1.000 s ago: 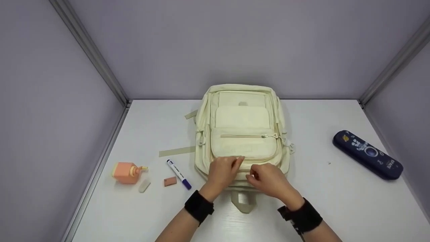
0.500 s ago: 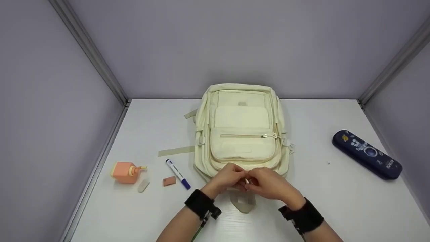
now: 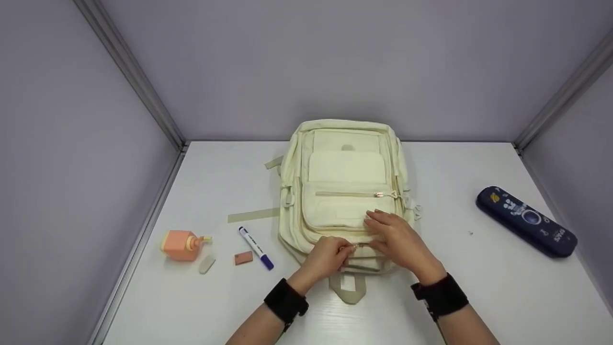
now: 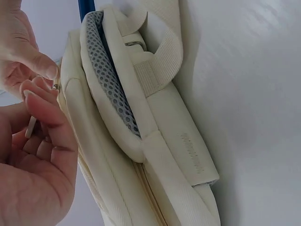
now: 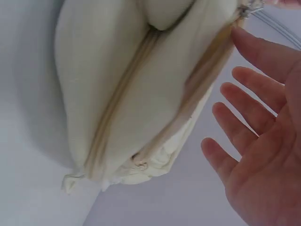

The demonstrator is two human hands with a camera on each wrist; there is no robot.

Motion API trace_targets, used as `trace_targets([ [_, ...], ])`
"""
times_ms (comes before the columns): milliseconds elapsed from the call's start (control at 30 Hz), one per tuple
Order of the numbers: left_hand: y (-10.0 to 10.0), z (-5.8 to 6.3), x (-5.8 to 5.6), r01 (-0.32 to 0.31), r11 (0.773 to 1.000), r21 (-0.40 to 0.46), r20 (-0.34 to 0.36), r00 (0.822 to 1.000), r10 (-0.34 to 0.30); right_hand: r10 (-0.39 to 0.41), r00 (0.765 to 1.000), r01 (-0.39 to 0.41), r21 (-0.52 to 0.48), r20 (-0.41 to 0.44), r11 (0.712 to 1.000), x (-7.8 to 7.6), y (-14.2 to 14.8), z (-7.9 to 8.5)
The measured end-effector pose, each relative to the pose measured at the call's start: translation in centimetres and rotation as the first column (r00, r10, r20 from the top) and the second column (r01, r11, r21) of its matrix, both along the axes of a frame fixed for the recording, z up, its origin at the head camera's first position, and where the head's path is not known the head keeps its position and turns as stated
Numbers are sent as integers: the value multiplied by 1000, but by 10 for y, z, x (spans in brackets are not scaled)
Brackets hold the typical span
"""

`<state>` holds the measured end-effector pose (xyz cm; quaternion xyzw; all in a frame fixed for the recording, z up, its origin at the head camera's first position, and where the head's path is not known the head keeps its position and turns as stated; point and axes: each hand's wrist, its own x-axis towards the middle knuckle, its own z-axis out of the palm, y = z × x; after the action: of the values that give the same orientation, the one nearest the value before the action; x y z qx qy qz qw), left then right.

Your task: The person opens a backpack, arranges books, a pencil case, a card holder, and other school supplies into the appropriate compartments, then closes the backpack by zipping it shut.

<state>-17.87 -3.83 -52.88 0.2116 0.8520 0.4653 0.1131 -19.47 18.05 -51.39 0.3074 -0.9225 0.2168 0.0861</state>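
A cream backpack [image 3: 347, 165] lies on the table, front side up, its top end toward the person. At this near end my left hand [image 3: 325, 258] has its fingers curled on a pale zipper pull [image 4: 31, 127]. The metal zip slider [image 5: 247, 10] sits right by the fingertips. My right hand [image 3: 404, 242] is just to the right, fingers straight and spread over the front pocket. Its thumb [image 5: 256, 49] touches the fabric edge beside the slider. In the right wrist view the zip's edges [image 5: 188, 101] stand apart behind the thumb.
Left of the backpack lie a blue-capped marker [image 3: 256, 248], a pink eraser [image 3: 243, 258], a small whitish oblong piece [image 3: 207, 264] and an orange pump bottle [image 3: 180, 246] on its side. A dark blue pencil case [image 3: 527, 221] lies far right. Walls enclose the white table [image 3: 445, 167].
The hands came together at the zip, then separated. My right hand moved up and right and spread its fingers, while my left hand stayed near the middle on the zipper pull.
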Motion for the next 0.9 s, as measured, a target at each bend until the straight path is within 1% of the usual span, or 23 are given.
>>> trace_targets([
  [67, 0, -1, 1, -7, 997, -73, -96, 995, 0, 0, 1000, 0, 10, 20, 1000, -2, 2, -8],
  [100, 0, -2, 2, -18, 994, -110, -146, 989, 2, 1, 1000, -1, 13, 17, 1000, -3, 2, -12],
  [167, -1, -3, 3, -48, 984, -171, -221, 975, 9, -1, 1000, 1, 16, -8, 1000, -4, 3, -19],
  [200, -2, -4, 4, -67, 978, -197, -255, 967, 15, -1, 999, 2, 17, -34, 1000, -4, 4, -23],
  [300, -8, -6, 6, -118, 963, -242, -332, 943, 32, -2, 991, 3, 5, -130, 1000, -5, 5, -31],
  [400, -18, -6, 7, -146, 959, -242, -376, 926, 46, 2, 979, -6, -18, -205, 1000, -7, 7, -35],
  [500, -31, -7, 7, -169, 959, -227, -401, 914, 67, 12, 972, -23, -43, -236, 999, -9, 7, -35],
  [600, -47, -5, 6, -198, 954, -223, -420, 903, 90, 15, 972, -26, -46, -236, 999, -10, 6, -34],
  [733, -69, 0, 2, -237, 943, -232, -411, 903, 126, -7, 981, 2, -27, -196, 1000, -9, 6, -31],
  [833, -84, 4, -2, -263, 933, -247, -385, 910, 155, -31, 987, 29, -18, -158, 999, -7, 5, -28],
  [900, -92, 5, -4, -289, 923, -253, -382, 907, 179, -44, 989, 42, -19, -144, 999, -6, 5, -25],
])
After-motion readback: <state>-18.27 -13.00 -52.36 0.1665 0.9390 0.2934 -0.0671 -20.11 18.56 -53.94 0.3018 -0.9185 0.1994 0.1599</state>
